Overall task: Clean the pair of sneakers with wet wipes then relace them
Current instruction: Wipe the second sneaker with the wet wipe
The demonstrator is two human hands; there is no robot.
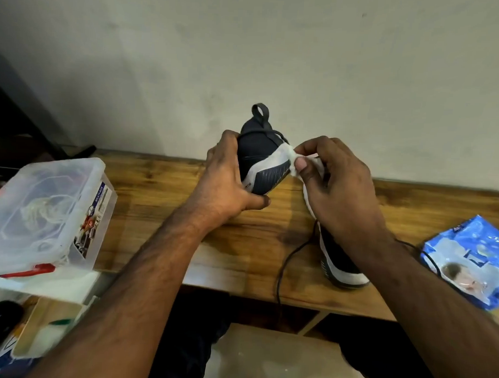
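Observation:
A dark navy sneaker (258, 149) with a white sole is held above the wooden table (163, 191), heel loop up and sole turned toward me. My left hand (228, 182) grips it from the left side, thumb under the sole. My right hand (336, 186) pinches a white wet wipe (293, 166) against the white edge of the sole. The second sneaker (339, 262) lies on the table under my right forearm, mostly hidden. A black lace (285, 263) trails from it over the table's front edge.
A blue pack of wet wipes (469, 258) lies at the table's right end. A clear plastic box (41, 215) with a lid and assorted items stands at the left. A plain wall rises right behind the table. Clutter sits below the box at the lower left.

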